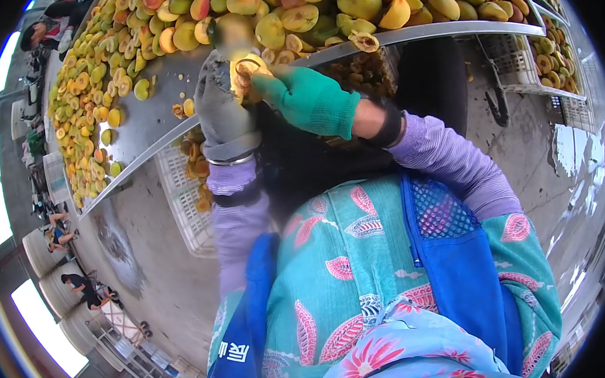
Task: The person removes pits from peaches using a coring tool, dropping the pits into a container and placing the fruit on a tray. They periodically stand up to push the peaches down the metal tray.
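Observation:
A yellow peach half (pixel 238 81) with a brown, cut-looking centre is held up near the metal table's front edge. My left hand (pixel 223 107), in a grey glove, is closed around it from the left. From the right, my right hand (pixel 316 102), in a green glove, reaches in with its thumb and fingers closed at the fruit's cut face. Whatever those right fingers grip is hidden; a thin curved edge shows at the fruit. A blurred patch lies just above my left fingertips. Many whole and halved peaches (pixel 359 2) are heaped beyond both hands.
The metal table (pixel 165 93) has a raised rim along my side. Below it are a white plastic crate (pixel 178 196) with fruit pieces and, at right, more crates (pixel 516 54). Several people work far left, one person (pixel 80 289) among them. The concrete floor is wet in patches.

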Demonstrator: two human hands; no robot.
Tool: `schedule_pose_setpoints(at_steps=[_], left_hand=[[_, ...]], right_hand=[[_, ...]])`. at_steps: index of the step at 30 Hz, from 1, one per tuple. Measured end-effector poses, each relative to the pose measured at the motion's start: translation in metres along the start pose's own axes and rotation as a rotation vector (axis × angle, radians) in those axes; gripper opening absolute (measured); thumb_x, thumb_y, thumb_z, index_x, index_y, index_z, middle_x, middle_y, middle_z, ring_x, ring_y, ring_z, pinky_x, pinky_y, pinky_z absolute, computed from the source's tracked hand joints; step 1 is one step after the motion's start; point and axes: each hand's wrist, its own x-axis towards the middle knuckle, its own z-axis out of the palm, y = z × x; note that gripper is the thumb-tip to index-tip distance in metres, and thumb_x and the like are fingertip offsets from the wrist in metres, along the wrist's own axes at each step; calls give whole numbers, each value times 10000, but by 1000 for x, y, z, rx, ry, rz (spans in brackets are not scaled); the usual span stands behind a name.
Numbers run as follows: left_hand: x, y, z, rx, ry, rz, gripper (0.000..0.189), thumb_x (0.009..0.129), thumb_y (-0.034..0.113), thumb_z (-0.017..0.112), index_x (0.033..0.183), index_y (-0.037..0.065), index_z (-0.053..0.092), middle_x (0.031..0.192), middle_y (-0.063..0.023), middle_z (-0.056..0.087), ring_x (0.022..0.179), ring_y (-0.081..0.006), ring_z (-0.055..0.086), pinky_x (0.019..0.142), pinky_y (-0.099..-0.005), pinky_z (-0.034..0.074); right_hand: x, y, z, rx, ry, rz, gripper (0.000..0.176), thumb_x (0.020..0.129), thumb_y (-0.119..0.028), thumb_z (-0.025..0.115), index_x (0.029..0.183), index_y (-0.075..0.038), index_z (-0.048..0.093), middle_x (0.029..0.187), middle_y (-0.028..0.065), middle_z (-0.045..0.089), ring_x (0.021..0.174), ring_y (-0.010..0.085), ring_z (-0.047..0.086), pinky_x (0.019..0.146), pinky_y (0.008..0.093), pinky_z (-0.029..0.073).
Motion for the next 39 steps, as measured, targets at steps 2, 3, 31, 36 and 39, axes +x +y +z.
schedule_pose_setpoints(at_steps=[2, 3, 31, 36, 39], left_hand=[[-1, -4, 5, 92, 40, 89, 238, 914, 111, 562, 1121, -3, 579, 1024, -116, 650, 863, -177, 652, 754, -296, 549], [-3, -1, 10, -95, 87, 11, 228, 889, 89, 567, 1098, 2, 593, 1019, -111, 652, 868, -187, 653, 765, -306, 541], [44, 11, 14, -926, -387, -707, 305, 943, 309, 554, 1074, 34, 561, 866, -104, 633, 694, -215, 625, 621, -326, 540], [33, 42, -8, -971, -47, -859, 304, 933, 281, 549, 1049, 2, 587, 966, -118, 640, 804, -219, 647, 699, -321, 546], [-17, -9, -47, -626, -101, -667, 324, 900, 303, 613, 1081, 36, 588, 879, -73, 633, 777, -180, 630, 676, -305, 531]], right_hand=[[1, 3, 3, -78, 23, -176, 452, 954, -425, 451, 1068, -7, 581, 889, 252, 631, 849, 426, 611, 713, 453, 501], [0, 2, 2, -76, 15, -152, 442, 960, -413, 448, 1062, -5, 582, 862, 237, 631, 843, 401, 618, 703, 441, 503], [-4, -21, -17, 1357, -522, 480, 391, 993, -498, 364, 840, -157, 481, 553, -82, 391, 417, 77, 359, 395, 246, 308], [3, -14, 2, 1781, -854, 258, 396, 995, -497, 362, 826, -163, 492, 530, -89, 377, 411, 71, 351, 394, 249, 302], [-4, -21, 3, 1700, -884, 269, 411, 988, -519, 363, 834, -160, 493, 527, -85, 382, 412, 69, 366, 387, 245, 314]])
